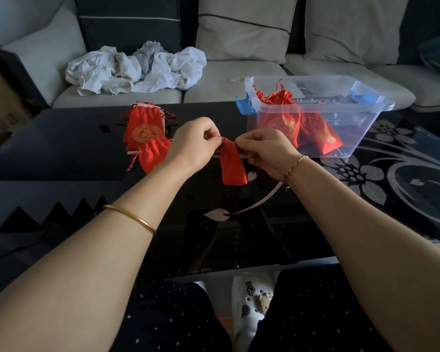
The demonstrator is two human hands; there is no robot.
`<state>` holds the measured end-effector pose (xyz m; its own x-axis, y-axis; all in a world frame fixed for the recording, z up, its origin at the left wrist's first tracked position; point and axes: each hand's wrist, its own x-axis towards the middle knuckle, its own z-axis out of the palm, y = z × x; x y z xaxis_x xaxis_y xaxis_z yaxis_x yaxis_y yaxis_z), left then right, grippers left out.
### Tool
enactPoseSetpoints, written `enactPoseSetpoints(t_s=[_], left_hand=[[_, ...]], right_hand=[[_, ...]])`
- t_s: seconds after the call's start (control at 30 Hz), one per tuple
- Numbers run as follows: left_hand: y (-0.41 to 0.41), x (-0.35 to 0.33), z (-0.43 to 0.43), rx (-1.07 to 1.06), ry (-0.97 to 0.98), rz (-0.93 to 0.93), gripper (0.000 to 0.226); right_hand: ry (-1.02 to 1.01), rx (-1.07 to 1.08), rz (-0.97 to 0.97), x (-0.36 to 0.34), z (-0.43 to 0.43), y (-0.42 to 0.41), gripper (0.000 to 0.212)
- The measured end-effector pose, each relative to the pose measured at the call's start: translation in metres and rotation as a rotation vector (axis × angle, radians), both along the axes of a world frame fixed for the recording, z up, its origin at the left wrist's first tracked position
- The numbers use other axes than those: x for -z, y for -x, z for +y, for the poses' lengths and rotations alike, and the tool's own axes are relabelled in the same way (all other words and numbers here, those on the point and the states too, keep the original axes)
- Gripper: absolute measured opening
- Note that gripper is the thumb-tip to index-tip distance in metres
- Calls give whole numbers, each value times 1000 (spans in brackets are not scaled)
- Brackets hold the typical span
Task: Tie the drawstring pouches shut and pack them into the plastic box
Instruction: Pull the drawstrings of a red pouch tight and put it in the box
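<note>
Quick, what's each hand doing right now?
Left hand: fingers curled, pinching the gathered top of the small red fabric drawstring pouch.
Right hand: fingers curled, pinching that same pouch's top.

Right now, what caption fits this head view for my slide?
Left hand and right hand pinch the neck of a red pouch above the table, plastic box nearby.

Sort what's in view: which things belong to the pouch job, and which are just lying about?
Job: red pouch pinched at its neck by left hand and right hand; loose pouches on the table; packed pouches in the plastic box.
Lying about: crumpled white cloths on the sofa.
</note>
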<state>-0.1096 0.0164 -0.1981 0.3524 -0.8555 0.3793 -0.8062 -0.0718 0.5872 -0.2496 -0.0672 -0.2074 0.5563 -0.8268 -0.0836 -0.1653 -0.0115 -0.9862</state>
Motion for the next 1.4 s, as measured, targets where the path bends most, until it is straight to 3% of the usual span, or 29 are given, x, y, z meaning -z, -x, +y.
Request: enactPoseSetpoints(t_s=[0.2, 0.3, 0.5, 0.6, 0.7, 0.83, 1.0, 1.07, 1.2, 1.4], left_hand=[[5, -6, -2, -27, -50, 133, 9], [10, -8, -4, -7, -83, 230, 11], [23, -21, -10, 61, -69, 312, 10], [34, -26, -17, 117, -69, 286, 9], [48, -31, -24, 167, -59, 246, 11], [59, -39, -33, 174, 12, 242, 7], [67, -51, -57, 97, 114, 325, 10], [70, -55, -68, 70, 115, 312, 13], [74, -59, -86, 38, 94, 289, 17], [71, -54, -102, -13, 94, 251, 21]], right_hand=[[179, 150, 115, 5, -9, 0, 11], [260, 101, 179, 2, -4, 4, 16], [189, -44, 46, -12, 2, 25, 28], [406, -57, 178, -14, 6, 32, 27], [549, 49, 215, -18, 5, 40, 15], [536, 144, 284, -36, -4, 61, 3], [644, 392, 138, -86, -35, 83, 16], [715, 507, 117, -102, -57, 81, 8], [868, 540, 472, -109, -91, 74, 24], [779, 505, 958, -78, -114, 72, 24]])
